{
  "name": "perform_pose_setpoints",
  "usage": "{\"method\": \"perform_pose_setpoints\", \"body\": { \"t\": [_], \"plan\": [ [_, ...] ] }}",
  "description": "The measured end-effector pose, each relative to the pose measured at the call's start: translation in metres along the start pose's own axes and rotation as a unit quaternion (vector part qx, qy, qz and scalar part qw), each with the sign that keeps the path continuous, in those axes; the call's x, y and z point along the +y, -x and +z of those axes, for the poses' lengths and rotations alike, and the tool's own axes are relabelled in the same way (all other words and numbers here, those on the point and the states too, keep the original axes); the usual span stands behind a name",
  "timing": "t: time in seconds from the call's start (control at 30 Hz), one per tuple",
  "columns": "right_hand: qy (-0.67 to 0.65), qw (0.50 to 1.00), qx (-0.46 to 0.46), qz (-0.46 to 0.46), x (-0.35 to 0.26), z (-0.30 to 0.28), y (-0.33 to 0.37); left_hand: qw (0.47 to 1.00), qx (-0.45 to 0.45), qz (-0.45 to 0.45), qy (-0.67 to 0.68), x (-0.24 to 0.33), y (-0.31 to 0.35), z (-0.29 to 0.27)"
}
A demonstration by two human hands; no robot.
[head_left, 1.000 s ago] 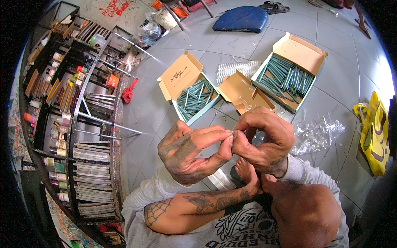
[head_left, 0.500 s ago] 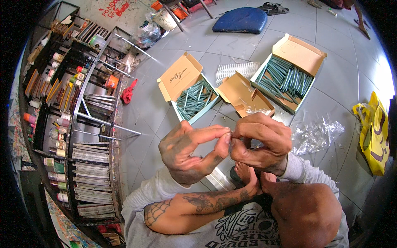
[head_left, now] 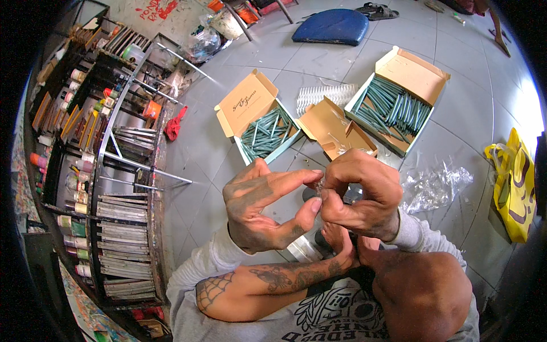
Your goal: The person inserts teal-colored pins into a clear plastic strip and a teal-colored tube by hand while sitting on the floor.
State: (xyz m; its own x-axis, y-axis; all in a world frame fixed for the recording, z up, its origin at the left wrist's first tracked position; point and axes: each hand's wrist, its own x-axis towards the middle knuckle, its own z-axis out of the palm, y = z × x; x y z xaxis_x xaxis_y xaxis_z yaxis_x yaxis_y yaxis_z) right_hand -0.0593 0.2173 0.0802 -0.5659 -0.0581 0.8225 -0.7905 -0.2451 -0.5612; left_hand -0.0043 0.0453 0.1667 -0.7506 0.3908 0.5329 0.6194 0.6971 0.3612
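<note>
My left hand (head_left: 253, 208) is raised in front of my knees, its index finger and thumb parted with nothing clearly gripped. Close beside it, my right hand (head_left: 364, 194) pinches a small clear piece (head_left: 320, 184), too small to name, between curled fingers and thumb. Past the hands lies an open cardboard box (head_left: 245, 102) of loose dark green sticks (head_left: 266, 135). To its right, a larger open box (head_left: 415, 74) holds more green sticks (head_left: 393, 102) in denser rows. Between them sits a small brown box (head_left: 325, 126) with thin whitish bits inside.
A row of clear plastic pieces (head_left: 325, 97) lies behind the small box. Crumpled clear plastic (head_left: 436, 185) and a yellow bag (head_left: 513, 188) are at right. A blue cushion (head_left: 330, 28) lies far off. A metal-framed rack (head_left: 122, 228) with frames and bottles fills the left, near a red cloth (head_left: 175, 124).
My left index finger and thumb have spread apart from their earlier pinch. The small clear piece now shows at my right fingertips.
</note>
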Motion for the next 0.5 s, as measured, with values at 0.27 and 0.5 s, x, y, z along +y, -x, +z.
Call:
{"method": "perform_pose_setpoints", "body": {
  "t": [0.27,0.5],
  "plan": [
    [-0.058,0.994,-0.013,0.097,-0.0074,-0.0049,0.0011,0.999,0.003,-0.031,0.014,-0.0055,0.0048,0.0041],
    [-0.066,0.989,0.004,0.129,-0.0110,-0.0091,-0.0029,0.999,-0.003,-0.039,0.009,-0.0063,0.0063,0.0079]
  ]
}}
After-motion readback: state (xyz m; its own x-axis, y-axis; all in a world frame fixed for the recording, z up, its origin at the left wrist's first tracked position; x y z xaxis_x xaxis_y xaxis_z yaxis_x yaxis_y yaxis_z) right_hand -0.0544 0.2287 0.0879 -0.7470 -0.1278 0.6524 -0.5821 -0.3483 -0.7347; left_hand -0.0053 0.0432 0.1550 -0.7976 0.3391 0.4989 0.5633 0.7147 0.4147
